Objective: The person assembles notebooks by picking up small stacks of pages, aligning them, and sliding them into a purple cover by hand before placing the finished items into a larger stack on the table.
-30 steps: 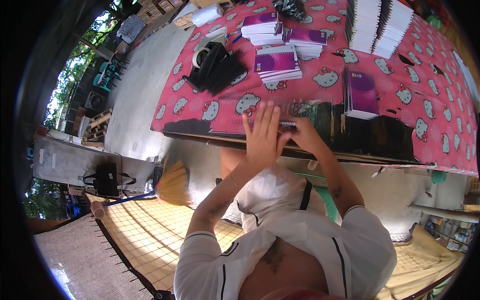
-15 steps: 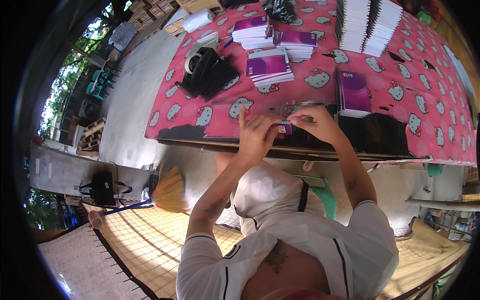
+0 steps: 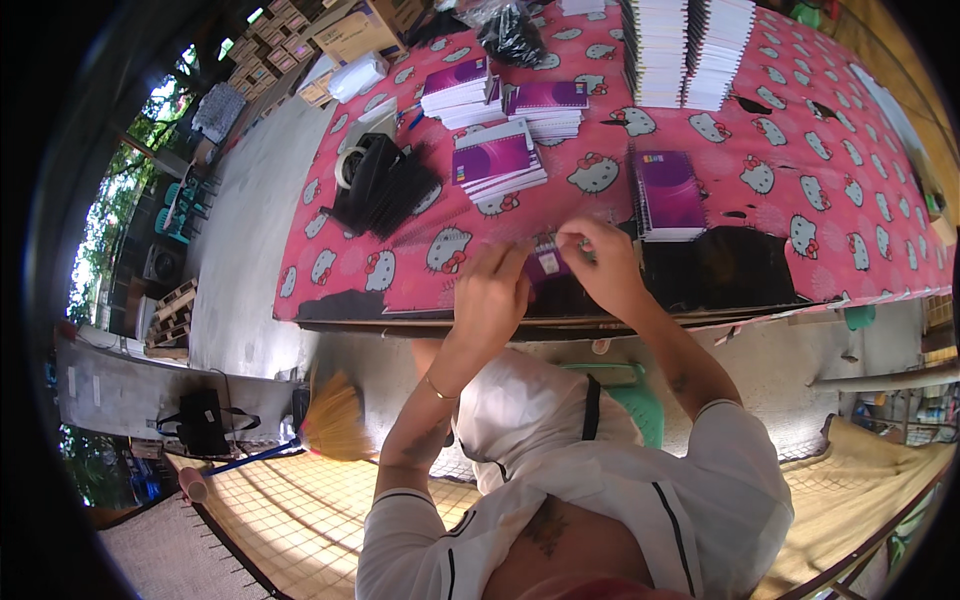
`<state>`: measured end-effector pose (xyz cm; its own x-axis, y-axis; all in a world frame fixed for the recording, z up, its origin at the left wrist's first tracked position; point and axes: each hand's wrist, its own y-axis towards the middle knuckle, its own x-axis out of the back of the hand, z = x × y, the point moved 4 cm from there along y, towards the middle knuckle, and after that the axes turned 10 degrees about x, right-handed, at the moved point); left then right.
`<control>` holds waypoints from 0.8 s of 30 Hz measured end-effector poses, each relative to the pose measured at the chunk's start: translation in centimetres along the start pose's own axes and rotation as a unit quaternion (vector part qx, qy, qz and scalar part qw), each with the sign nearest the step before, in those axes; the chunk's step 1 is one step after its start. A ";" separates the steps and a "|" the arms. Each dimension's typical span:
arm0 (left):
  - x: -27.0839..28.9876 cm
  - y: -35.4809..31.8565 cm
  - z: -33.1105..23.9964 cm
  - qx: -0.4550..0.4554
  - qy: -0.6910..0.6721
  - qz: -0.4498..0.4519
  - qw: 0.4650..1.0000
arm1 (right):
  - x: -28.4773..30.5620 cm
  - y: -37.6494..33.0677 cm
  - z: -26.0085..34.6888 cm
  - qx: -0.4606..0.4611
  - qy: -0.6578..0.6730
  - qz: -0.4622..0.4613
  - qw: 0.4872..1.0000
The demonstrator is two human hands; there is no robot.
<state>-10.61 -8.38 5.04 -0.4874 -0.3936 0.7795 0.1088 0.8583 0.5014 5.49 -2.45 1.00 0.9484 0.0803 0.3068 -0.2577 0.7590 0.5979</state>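
Observation:
A small purple notebook lies between my hands at the table's near edge, its row of binding holes facing away from me. My left hand is closed on its left side. At the far right corner, by the binding edge, my right hand is closed in a pinch; fingers hide the exact contact. To the left lies a bundle of black plastic binding coils, against a black tape dispenser. Right of my hands sits a pile of purple coil-bound notebooks.
Purple notebook stacks stand beyond my hands. Tall piles of bound white notebooks rise at the far side, near a black plastic bag. A pink patterned cloth covers the table. A broom is at lower left.
The view has shifted, moving the table's contents leftward in the picture. The notebook between my hands is tilted more and shows more of its cover. Both hands remain at it.

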 end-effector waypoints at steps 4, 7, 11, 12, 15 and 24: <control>-0.1 4.5 -3.2 -0.047 -0.075 -0.076 0.993 | 6.6 -0.3 1.9 0.076 -0.051 -0.141 0.986; -2.2 8.6 -5.0 -0.176 -0.172 -0.209 0.946 | 12.8 -0.8 -0.5 0.032 -0.204 -0.100 0.973; -8.9 11.5 -5.9 -0.263 -0.197 -0.085 0.941 | 15.2 -3.5 -6.4 -0.081 -0.018 -0.038 0.996; -10.9 11.4 -5.2 -0.263 -0.184 -0.040 0.946 | 15.0 -3.9 -7.3 -0.112 0.029 -0.026 0.993; -14.4 11.2 -4.1 -0.245 -0.185 0.041 0.951 | 14.9 -4.1 -8.3 -0.072 -0.055 -0.044 0.995; -13.4 10.8 -4.8 -0.253 -0.186 0.028 0.949 | 14.7 -4.1 -6.8 -0.072 -0.023 -0.073 0.994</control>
<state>1.25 4.61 1.76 -0.7301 -0.1276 0.6714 0.5000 0.5699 0.6521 21.79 -0.03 -1.99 0.9636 -0.0652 0.2591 -0.0848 0.8449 0.5281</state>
